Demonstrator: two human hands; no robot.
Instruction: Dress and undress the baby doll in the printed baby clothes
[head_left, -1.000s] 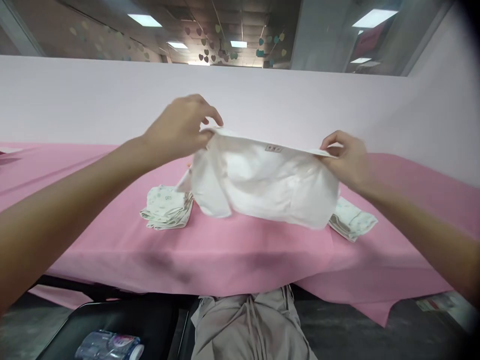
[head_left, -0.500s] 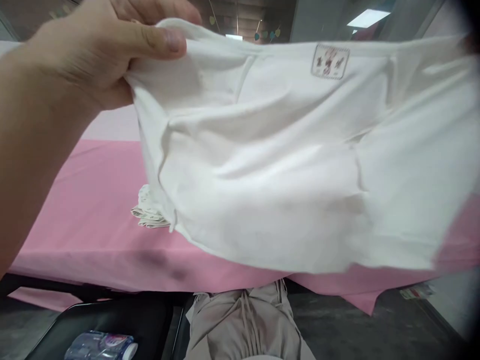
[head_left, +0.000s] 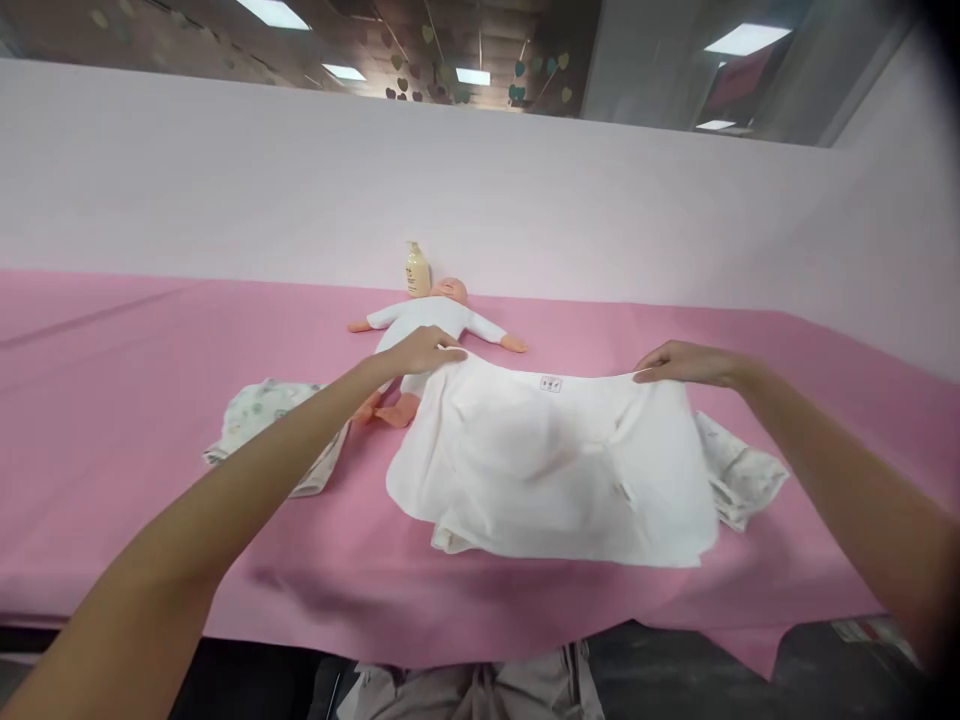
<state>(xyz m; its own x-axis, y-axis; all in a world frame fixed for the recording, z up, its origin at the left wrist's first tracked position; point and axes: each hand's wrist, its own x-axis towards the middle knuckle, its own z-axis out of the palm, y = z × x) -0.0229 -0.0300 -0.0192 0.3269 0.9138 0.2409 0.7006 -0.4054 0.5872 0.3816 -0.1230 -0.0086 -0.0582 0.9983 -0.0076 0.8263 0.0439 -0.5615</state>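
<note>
A white cloth garment (head_left: 540, 460) with seams and a small printed label along its upper edge hangs spread between my hands, low over the table. My left hand (head_left: 424, 352) pinches its upper left corner, thumb towards me. At the upper right part my right hand (head_left: 686, 362) grips the same edge. Behind the left hand lies a baby doll (head_left: 431, 318) in a white outfit, its lower body partly covered by my arm and the garment. A bit of pale cloth (head_left: 450, 540) peeks out under the garment's lower left edge.
Pink cloth (head_left: 120, 400) covers the table. Patterned folded cloth (head_left: 262, 410) lies left, partly behind my forearm; more patterned cloth (head_left: 742, 475) lies right. A cream pump bottle (head_left: 418, 272) stands by the doll's head against a low white wall (head_left: 300, 180).
The garment has gone from close before the camera down and away to the table. Both hands now show, with the doll, the bottle and the patterned cloths in view.
</note>
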